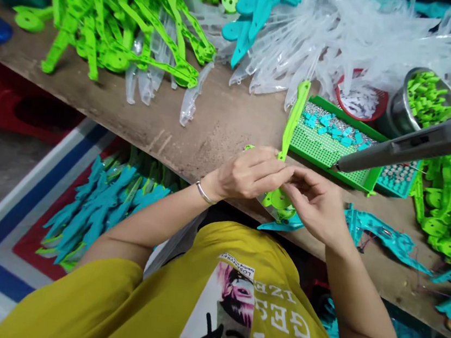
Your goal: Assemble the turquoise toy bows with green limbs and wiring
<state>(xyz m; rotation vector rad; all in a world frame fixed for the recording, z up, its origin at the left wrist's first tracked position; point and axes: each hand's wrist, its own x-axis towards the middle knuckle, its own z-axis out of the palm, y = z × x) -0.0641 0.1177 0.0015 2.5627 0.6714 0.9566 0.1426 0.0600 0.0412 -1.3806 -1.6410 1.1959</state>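
A long lime-green plastic part (295, 117) stands out above my fingers, and its rounded lower end shows beneath them. My left hand (247, 174) is closed around it, with a bracelet on the wrist. My right hand (315, 199) meets the left at the fingertips, its thumb and fingers pinched together over the part. Whatever lies in that pinch is hidden. Under the hands, at the bench edge, lies a teal plastic part (284, 224). Another teal part (386, 232) with thin wires rests right of my right hand.
A green perforated tray (314, 147) holds small metal pieces and teal bits. Above it hangs a grey tapered tool (413, 143). Behind stand a red basket (359, 117) and a metal bowl (398, 102). Green parts (116, 18) and clear parts (340, 35) are heaped along the bench (232, 115).
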